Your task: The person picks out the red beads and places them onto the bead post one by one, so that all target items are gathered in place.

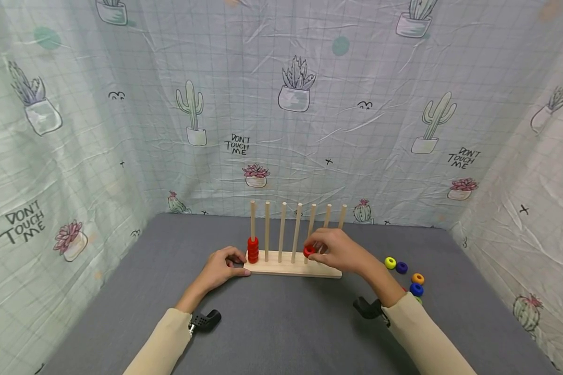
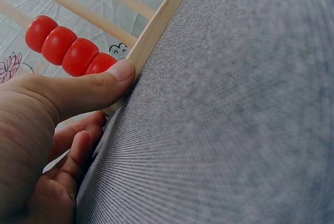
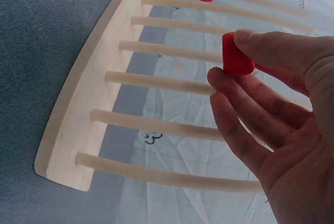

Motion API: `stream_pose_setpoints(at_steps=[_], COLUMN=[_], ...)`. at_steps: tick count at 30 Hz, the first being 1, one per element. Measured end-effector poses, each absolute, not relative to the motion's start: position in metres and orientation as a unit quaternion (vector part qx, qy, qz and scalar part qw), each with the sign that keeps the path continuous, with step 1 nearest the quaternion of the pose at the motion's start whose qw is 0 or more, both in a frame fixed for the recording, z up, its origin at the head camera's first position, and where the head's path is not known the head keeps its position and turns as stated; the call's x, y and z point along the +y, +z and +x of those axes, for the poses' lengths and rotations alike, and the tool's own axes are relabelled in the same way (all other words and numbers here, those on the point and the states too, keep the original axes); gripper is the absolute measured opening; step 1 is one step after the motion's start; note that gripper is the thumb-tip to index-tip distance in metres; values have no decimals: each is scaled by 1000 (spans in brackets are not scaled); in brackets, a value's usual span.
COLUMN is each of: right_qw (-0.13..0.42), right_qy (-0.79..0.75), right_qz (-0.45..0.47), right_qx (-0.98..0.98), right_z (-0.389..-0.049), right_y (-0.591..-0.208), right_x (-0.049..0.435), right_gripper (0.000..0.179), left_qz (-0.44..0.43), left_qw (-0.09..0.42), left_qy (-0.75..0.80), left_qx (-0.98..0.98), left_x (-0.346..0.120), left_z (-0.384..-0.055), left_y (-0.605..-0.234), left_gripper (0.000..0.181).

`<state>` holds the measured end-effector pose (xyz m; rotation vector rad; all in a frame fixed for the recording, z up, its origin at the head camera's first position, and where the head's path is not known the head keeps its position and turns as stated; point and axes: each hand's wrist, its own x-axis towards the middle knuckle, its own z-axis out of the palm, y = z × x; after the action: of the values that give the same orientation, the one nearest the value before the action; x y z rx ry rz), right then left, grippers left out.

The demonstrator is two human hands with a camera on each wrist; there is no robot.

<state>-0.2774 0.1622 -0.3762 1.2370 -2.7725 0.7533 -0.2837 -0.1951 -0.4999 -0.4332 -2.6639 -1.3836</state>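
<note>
Thumb and fingers of the right hand point(image 1: 334, 249) pinch a small, round, glossy red bead point(image 3: 235, 59), the outer fingers loosely bent with gaps between them. From the head view the bead overlaps the fifth upright pale wooden rod point(image 1: 312, 220) from the left; whether they touch cannot be told. The left hand point(image 1: 220, 268) grips the left end of a long, pale wooden base point(image 1: 291, 269), thumb on its front edge, close to four stacked red beads point(image 1: 253, 251).

A slip seems the likeliest fault: the held bead looks smooth and is caught near the fingertips, so an off-centre squeeze could pop it loose and send it rolling over the grey surface point(image 1: 272, 323). Pressed against a rod at a poor angle, it might jam or be knocked from the pinch. Those outer fingers could also bump neighbouring rods; with only one end steadied, a sideways knock might swing the base's far end. Near the right forearm lie a loose yellow bead point(image 1: 388, 265), dark blue bead point(image 1: 402, 270) and orange bead point(image 1: 418, 282), which a careless sweep of the arm could scatter.
</note>
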Motion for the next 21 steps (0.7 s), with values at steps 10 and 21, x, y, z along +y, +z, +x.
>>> stream_pose_setpoints(at_steps=[10, 21], right_qw=[12, 29], right_qy=[233, 229], right_qz=[405, 422], right_qx=[-884, -877], right_z=[-277, -278], right_y=[-368, -361], right_x=[154, 143], right_gripper=[22, 21], left_qz=[-140, -138], left_qw=[53, 54], left_qy=[-457, -453], left_qx=[-877, -879], left_x=[-195, -195], left_z=[-283, -285], left_y=[-499, -499], left_gripper=[31, 30])
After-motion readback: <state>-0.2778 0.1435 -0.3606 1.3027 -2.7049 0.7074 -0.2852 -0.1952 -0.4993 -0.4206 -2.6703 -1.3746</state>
